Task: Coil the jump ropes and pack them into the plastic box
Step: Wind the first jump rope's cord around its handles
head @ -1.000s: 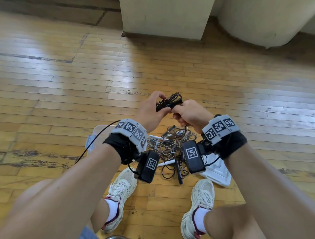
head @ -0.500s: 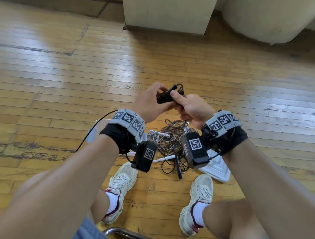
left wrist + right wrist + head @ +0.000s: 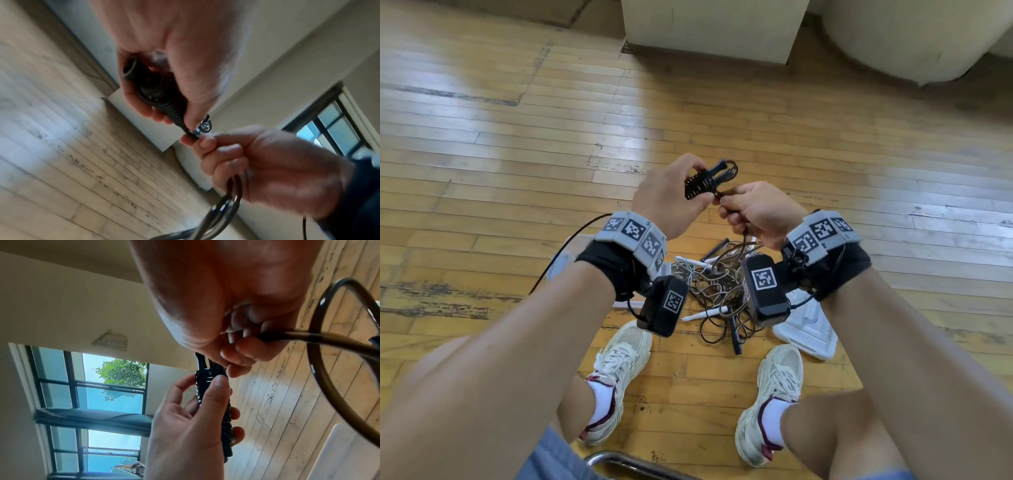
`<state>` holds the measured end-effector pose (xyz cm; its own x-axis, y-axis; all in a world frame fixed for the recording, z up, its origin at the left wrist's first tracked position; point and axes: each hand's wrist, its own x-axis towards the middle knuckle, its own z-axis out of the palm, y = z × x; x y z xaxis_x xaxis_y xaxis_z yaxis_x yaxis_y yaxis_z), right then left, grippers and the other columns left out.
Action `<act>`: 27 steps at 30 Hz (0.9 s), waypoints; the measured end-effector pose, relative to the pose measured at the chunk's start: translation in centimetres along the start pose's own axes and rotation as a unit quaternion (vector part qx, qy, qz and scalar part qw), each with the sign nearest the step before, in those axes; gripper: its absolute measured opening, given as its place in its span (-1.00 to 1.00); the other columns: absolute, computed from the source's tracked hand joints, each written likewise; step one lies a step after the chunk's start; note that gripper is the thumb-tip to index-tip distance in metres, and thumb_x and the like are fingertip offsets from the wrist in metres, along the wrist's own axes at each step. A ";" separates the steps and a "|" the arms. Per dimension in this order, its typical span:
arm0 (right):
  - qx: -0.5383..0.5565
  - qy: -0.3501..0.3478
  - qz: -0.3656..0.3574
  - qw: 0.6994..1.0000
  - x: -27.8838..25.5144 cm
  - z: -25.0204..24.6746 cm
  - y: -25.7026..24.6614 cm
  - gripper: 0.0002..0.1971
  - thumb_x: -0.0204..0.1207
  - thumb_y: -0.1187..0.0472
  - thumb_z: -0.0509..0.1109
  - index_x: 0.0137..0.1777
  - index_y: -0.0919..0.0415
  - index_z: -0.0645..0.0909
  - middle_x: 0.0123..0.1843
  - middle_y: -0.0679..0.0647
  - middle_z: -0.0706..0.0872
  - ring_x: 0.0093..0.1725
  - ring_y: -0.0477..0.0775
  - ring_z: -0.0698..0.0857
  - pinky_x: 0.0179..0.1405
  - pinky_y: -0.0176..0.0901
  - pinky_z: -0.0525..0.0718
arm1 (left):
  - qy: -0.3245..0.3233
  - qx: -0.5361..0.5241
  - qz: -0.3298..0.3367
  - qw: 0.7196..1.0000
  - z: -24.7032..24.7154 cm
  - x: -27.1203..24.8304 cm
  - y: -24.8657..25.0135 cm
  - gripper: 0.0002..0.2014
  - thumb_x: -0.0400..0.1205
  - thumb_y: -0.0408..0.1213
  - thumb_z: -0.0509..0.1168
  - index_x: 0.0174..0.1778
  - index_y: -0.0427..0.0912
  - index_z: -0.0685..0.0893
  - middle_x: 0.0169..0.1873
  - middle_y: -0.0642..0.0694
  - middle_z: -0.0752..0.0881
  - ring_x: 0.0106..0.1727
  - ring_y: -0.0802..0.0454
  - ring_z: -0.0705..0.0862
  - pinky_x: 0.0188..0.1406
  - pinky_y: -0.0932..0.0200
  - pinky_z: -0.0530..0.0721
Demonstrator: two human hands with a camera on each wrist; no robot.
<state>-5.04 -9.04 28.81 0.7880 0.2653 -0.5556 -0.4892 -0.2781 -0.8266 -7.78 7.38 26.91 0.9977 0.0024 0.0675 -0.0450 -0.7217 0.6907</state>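
Above the tangled pile of ropes (image 3: 717, 291), the left hand (image 3: 667, 195) clamps 2 ribbed black handles (image 3: 700, 183), long axis pointing right toward the right hand (image 3: 755, 212), which pinches their cord (image 3: 228, 206) just beside.

left hand (image 3: 667, 195): bare, black wrist wrap, grey band with black-and-white square markers, black camera block (image 3: 666, 305) with one marker, thin black cable | right hand (image 3: 760, 214): bare, same wrap, band, camera block (image 3: 765, 286) | legs: bare knees, blue shorts, white socks with dark red trim, cream sneakers (image 3: 619, 377)
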 end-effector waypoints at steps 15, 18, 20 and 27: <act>0.034 0.034 -0.018 0.999 0.6 0.0 0.7 -0.67 0.78 0.01 0.24 -0.01 0.31 0.55 -0.40 0.02 0.50 -0.51 -0.11 0.37 -0.57 -0.32 0.38 | -0.031 0.056 0.053 0.997 0.9 -0.5 0.2 -0.58 0.58 0.00 0.49 0.26 -0.02 0.53 0.00 0.05 0.74 -0.08 0.00 0.71 -0.12 0.05 0.67; 0.030 0.019 -0.047 0.998 0.6 -0.4 0.4 -0.70 0.79 0.06 0.23 -0.06 0.29 0.53 -0.49 -0.03 0.50 -0.52 -0.10 0.38 -0.54 -0.31 0.40 | -0.158 -0.142 -0.074 0.974 0.1 -0.1 0.6 -0.61 0.67 0.03 0.36 0.33 -0.02 0.47 -0.03 -0.05 0.76 -0.17 -0.03 0.78 -0.20 -0.02 0.83; 0.021 0.011 -0.060 0.998 0.6 -0.6 0.4 -0.69 0.78 0.06 0.23 -0.13 0.23 0.52 -0.52 -0.07 0.51 -0.53 -0.11 0.38 -0.53 -0.31 0.40 | -0.193 -0.216 -0.120 0.950 0.0 0.1 0.8 -0.66 0.76 0.00 0.23 0.40 -0.06 0.50 -0.07 -0.10 0.76 -0.26 -0.03 0.73 -0.38 0.09 0.77; -0.007 0.031 -0.070 0.997 0.9 -0.4 0.5 -0.67 0.76 0.04 0.28 -0.14 0.27 0.56 -0.42 0.06 0.56 -0.57 -0.09 0.40 -0.60 -0.30 0.39 | -0.111 -0.254 -0.081 0.957 0.7 0.1 0.5 -0.77 0.77 -0.21 0.27 0.32 -0.12 0.67 -0.31 0.01 0.65 -0.45 0.24 0.58 -0.46 0.30 0.54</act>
<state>-4.44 -9.36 27.91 0.8695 0.2458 -0.4284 -0.3681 -0.2559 -0.8939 -7.68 6.50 26.76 0.9774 -0.1024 -0.1851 0.1479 -0.2945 0.9441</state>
